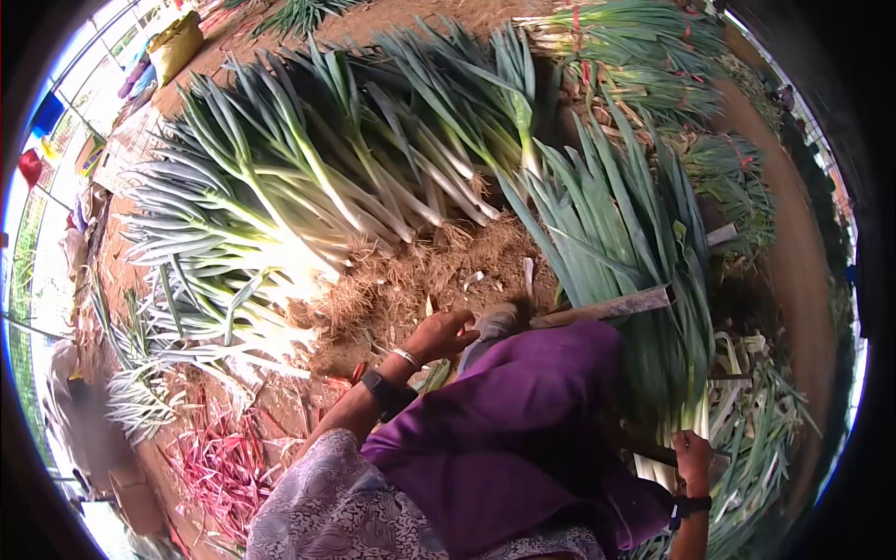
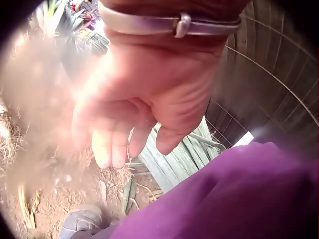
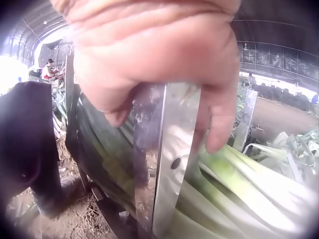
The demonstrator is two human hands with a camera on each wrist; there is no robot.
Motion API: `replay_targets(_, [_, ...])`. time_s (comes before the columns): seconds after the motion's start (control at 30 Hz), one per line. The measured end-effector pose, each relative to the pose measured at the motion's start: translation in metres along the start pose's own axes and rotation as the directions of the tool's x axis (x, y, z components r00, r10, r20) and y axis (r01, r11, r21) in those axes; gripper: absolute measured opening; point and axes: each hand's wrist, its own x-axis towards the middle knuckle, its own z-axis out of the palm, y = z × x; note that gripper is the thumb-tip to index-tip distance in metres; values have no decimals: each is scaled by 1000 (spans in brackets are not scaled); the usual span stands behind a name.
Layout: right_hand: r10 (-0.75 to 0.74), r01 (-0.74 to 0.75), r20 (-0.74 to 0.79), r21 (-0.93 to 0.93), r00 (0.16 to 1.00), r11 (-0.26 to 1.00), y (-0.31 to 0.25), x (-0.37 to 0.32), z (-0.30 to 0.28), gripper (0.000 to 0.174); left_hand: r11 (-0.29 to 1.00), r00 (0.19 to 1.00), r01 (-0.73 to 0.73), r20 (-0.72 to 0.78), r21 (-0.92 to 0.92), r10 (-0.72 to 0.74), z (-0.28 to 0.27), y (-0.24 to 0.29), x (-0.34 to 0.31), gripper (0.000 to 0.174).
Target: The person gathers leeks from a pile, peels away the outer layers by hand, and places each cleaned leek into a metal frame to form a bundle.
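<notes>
Left bangle (image 2: 144, 26): shining silver
Left strap (image 1: 388, 394), right strap (image 1: 691, 507): showing black
Sleeve (image 1: 322, 471): showing grey-white swirls
Lower garment (image 1: 504, 411): showing purple
Shoe (image 2: 82, 220): showing grey

The left forearm (image 1: 341, 415) slants up and inward, its hand (image 1: 443, 338) hovering palm side to the wrist camera, holding nothing, with fingers (image 2: 117, 144) loosely bent and thumb (image 2: 172, 139) apart from them. The right forearm (image 1: 691, 535) points up from the lower edge of the head view; its hand grips, thumb (image 3: 117, 113) and fingers (image 3: 223, 124) bent downward on opposite sides
</notes>
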Motion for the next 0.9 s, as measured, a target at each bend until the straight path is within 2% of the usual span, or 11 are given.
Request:
replay_targets(0.17, [32,-32,43,-12,999,999,-5,1,-2,27,998,992,63,-111,-3,-63,-23,-24,-2,26])
replay_targets(0.23, [23,-23,45,-10,999,1000,-2,2,-1,27,994,989,105,-105,12,-104,-37,-25,-3,26])
replay_targets(0.27, [23,-24,59,10,998,1000,-1,2,-2,27,996,988,81,-135,35,-75,-35,-36,-3,27])
replay_targets(0.47, [12,-16,89,47,996,999,-4,2,-6,28,999,994,53,-94,12,-51,-19,-42,-4,31])
replay_targets(0.63, [53,-56,88,28,995,998,-3,1,-4,28,999,997,0,-77,-37,-3,-21,-6,-2,28])
replay_targets(0.7, [43,-45,68,39,997,998,0,2,-1,27,986,984,-138,-126,-92,126,-39,30,2,25])
replay_targets(0.77, [41,-45,60,61,997,997,4,2,1,26,936,936,-317,-211,-154,282,-71,100,2,20])
replay_targets(0.8, [43,-48,61,80,997,996,6,3,2,26,916,917,-362,-239,-171,318,-86,136,-2,21])
replay_targets(0.83, [47,-53,66,99,997,994,8,2,3,26,829,823,-531,-344,-179,453,-100,174,-4,20])
replay_targets(0.87, [50,-57,74,90,996,994,10,3,4,26,703,752,-655,-330,-276,571,-116,206,-9,22])
replay_targets(0.9, [48,-57,84,105,995,993,13,3,5,26,442,605,-794,-475,-417,638,-119,235,-7,24])
